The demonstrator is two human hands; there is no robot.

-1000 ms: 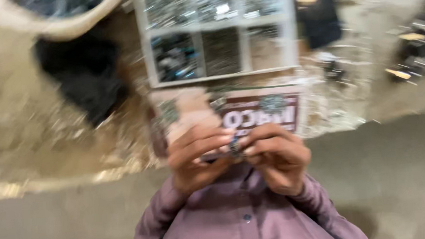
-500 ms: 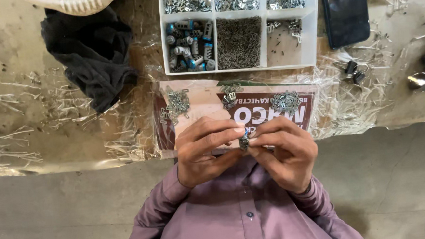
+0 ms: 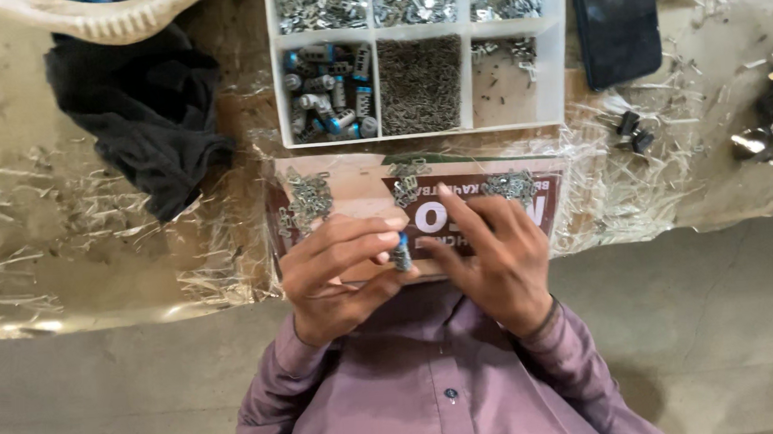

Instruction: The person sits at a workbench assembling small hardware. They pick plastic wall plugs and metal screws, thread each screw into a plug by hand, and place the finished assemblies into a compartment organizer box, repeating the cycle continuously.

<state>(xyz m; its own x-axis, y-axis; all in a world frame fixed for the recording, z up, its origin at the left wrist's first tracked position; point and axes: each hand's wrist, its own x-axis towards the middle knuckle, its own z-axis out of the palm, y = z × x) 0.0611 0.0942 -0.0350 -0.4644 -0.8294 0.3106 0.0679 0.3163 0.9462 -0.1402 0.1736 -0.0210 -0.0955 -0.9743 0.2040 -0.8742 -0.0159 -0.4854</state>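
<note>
— Near the front edge of the desk, what are the hands doing?

— Both meet just above the person's chest. The left hand has its grip closed on a small cylinder, grey metal with a blue tip, pinched between thumb and fingertips. The right hand sits just beside it; its fingers are bent toward the cylinder, but whether that grip holds anything I cannot tell.

— Where is the cylinder, then?

— Between the two hands, held upright or nearly so, over the near edge of a reddish printed card lying on the desk.

— What lies on the card?

— Three little heaps of metal clips: one on the left, one in the middle, one on the right, all just beyond the fingers.

— And farther off?

— A white compartment tray. Its near-left compartment holds more grey-and-blue cylinders, the middle one a mass of fine pins, the near-right one only a few bits. The far row is full of shiny metal pieces.

— Anything to the sides?

— A black cloth on the left, a dark flat phone-like thing right of the tray, and crinkled clear plastic sheet over the desk. The person wears a mauve shirt.
</note>
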